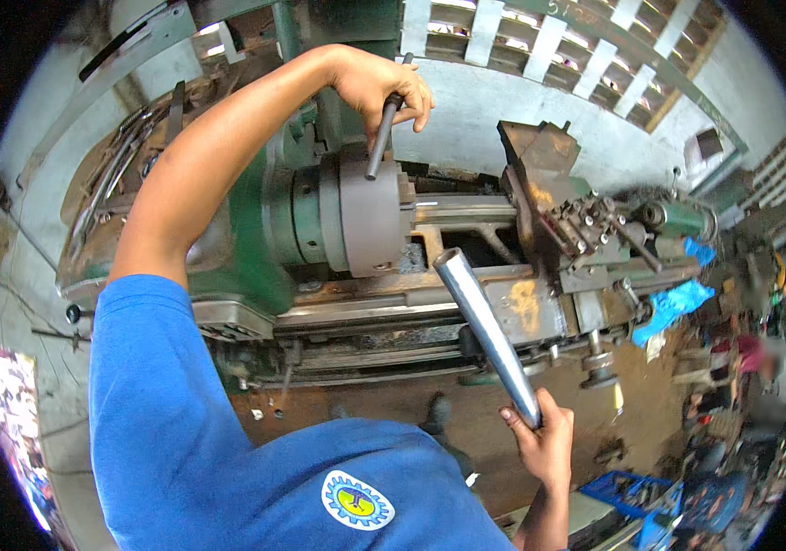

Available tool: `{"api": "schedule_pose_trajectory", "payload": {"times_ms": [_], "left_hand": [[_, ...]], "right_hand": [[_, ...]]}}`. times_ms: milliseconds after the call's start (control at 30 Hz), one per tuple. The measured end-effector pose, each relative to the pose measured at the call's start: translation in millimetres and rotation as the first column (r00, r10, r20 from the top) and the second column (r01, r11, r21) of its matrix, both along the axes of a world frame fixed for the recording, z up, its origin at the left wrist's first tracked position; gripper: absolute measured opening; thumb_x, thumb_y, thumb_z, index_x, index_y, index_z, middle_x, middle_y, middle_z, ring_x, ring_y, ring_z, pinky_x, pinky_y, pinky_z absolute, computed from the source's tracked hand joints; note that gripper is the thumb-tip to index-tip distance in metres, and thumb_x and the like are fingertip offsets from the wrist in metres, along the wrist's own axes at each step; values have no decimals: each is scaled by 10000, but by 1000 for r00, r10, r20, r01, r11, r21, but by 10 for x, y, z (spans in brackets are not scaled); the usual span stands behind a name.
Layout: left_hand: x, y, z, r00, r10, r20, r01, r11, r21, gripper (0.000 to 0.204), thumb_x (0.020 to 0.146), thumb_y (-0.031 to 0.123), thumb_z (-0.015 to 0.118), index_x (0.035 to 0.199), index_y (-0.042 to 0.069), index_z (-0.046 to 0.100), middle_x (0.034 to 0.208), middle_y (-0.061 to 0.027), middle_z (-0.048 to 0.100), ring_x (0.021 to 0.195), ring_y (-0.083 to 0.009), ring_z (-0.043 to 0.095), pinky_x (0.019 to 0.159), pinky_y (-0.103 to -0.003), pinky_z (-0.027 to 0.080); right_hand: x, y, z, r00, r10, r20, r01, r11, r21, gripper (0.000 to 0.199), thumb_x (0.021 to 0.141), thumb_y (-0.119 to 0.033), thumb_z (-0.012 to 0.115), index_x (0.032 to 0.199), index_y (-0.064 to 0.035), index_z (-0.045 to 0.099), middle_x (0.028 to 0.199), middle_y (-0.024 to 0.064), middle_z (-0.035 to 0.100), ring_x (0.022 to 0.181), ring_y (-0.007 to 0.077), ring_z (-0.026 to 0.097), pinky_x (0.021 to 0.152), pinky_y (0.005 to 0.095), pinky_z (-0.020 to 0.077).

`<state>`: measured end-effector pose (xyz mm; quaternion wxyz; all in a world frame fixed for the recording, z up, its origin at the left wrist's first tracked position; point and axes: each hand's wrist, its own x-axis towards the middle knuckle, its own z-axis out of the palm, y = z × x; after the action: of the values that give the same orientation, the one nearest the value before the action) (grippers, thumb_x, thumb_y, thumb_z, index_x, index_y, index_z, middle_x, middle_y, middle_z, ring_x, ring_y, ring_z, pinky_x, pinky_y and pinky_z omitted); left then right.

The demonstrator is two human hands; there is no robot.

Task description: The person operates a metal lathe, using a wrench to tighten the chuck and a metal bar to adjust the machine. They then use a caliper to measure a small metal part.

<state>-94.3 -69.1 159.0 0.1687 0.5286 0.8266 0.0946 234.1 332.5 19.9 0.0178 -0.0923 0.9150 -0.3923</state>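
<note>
My left hand (365,87) is raised over the lathe chuck (370,225), its fingers closed around a dark chuck key (380,147). The key's long bar slants down across the top of the chuck. Whether its end sits in a chuck socket is hidden. Low on the right, my right hand (547,445) grips the lower end of a shiny steel tube (492,335). The tube tilts up and left, its open upper end in front of the lathe bed and apart from the chuck jaws (406,209).
The green headstock (250,248) lies left of the chuck, with tools on top. To the right are the tool post (586,225) and tailstock (673,219). Blue plastic (673,310) hangs at the bed's right end. People sit at far right, near a blue crate (627,491).
</note>
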Motion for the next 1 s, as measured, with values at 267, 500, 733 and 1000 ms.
{"api": "schedule_pose_trajectory", "payload": {"times_ms": [267,500,733,1000], "left_hand": [[149,-591,-198,900,321,-294,-365,925,-109,502,774,280,829,695,4,417,672,-128,513,665,-255,507,622,-429,419],[268,-431,-282,845,153,-512,-110,987,114,279,740,208,861,754,11,665,666,-115,648,681,-268,668,655,-434,520],[272,180,-114,761,407,-505,-542,826,-152,196,678,178,869,716,65,714,575,-85,681,617,-267,718,598,-399,576],[254,101,-301,605,485,-632,-533,836,131,191,673,131,786,818,18,736,850,-197,739,835,-357,739,709,-469,603]], "right_hand": [[838,-1002,-166,969,-244,45,248,959,-138,385,868,-203,823,776,-26,493,536,92,464,482,140,423,480,328,396],[923,-1279,67,939,-323,-122,320,946,-44,418,868,-147,815,731,-27,438,525,71,399,503,120,337,472,305,348],[983,-1357,91,901,-371,-223,367,928,-62,393,857,-136,822,731,-31,465,544,73,408,520,129,337,487,288,360],[560,-736,145,832,-412,-372,503,842,192,374,900,-203,777,770,-27,474,564,114,415,532,188,345,494,340,367]]}}
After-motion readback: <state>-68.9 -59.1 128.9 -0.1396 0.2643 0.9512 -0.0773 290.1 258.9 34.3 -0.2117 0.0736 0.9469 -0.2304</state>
